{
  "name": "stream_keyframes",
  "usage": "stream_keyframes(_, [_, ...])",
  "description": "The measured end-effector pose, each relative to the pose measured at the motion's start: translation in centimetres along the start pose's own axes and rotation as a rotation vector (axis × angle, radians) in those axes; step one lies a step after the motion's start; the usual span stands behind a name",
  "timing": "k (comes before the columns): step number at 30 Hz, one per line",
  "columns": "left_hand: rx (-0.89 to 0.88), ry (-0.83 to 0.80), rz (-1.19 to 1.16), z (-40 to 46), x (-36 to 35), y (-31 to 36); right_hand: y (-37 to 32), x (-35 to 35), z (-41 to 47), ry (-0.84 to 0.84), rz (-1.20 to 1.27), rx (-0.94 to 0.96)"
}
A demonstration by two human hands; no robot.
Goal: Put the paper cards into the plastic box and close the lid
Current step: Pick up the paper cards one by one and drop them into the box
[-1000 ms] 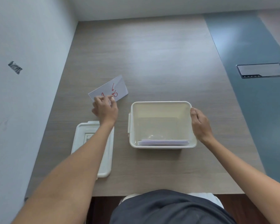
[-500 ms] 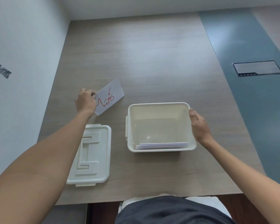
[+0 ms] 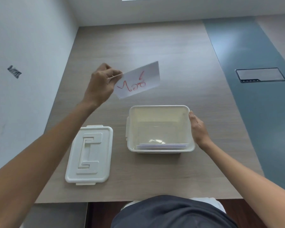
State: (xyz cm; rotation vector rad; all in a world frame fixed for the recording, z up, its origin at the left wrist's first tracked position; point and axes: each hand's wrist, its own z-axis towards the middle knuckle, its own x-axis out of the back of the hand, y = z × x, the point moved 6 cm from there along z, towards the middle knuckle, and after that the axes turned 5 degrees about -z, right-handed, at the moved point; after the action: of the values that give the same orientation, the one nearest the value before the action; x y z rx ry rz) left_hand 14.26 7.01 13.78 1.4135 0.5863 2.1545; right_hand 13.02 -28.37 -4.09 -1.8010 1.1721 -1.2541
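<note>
My left hand (image 3: 101, 85) pinches the left edge of a white paper card (image 3: 139, 80) with red writing, held in the air above the table, behind and left of the box. The open cream plastic box (image 3: 160, 108) stands on the table in front of me, with a few white cards (image 3: 162, 146) lying against its near wall. My right hand (image 3: 198, 129) rests against the box's right side. The box's white lid (image 3: 90, 155) lies flat on the table, left of the box.
A wooden table (image 3: 155, 46) runs up to a white wall (image 3: 28, 46) on the left. To the right is a blue floor strip with a dark floor socket plate (image 3: 260, 75). My dark-clothed lap (image 3: 171, 213) is at the table's near edge.
My left hand has lifted the card off the table and carried it up and rightward toward the box. My right hand has stayed on the box's side.
</note>
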Motion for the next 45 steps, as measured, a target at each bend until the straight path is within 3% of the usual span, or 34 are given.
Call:
stream_keyframes(6, [-0.162, -0.227, -0.073, -5.0, -3.5, 5.0, -0.4, 0.1, -0.5, -0.045, 0.015, -0.003])
stream_keyframes(12, [-0.233, -0.351, -0.125, -8.1, -6.8, 7.6, -0.1, -0.2, -0.2, -0.079, 0.045, -0.021])
stream_keyframes(19, [-0.119, -0.465, -0.168, -13.2, -11.9, 6.7, -0.1, 0.1, -0.4, -0.123, 0.070, -0.050])
stream_keyframes(24, [-0.021, -0.662, -0.194, -16.0, -13.8, 5.2, 0.6, -0.1, 0.0, -0.108, 0.048, -0.037])
stream_keyframes(27, [-0.128, -0.508, -0.095, -15.3, -12.4, 4.6, 0.5, -0.2, 0.0, -0.108, 0.056, -0.033])
stream_keyframes(31, [-0.093, -0.266, 0.156, -13.7, -11.3, 2.4, 0.7, -0.3, 0.2, -0.081, 0.033, -0.020])
stream_keyframes(36, [0.154, -0.327, 0.261, -13.9, -13.1, -0.5, -0.1, 0.3, 1.1, 0.057, -0.285, 0.144])
stream_keyframes(45, [0.285, -0.256, 0.204, -13.9, -12.8, -2.4, -4.5, -1.5, 2.6, 0.034, -1.042, 0.460])
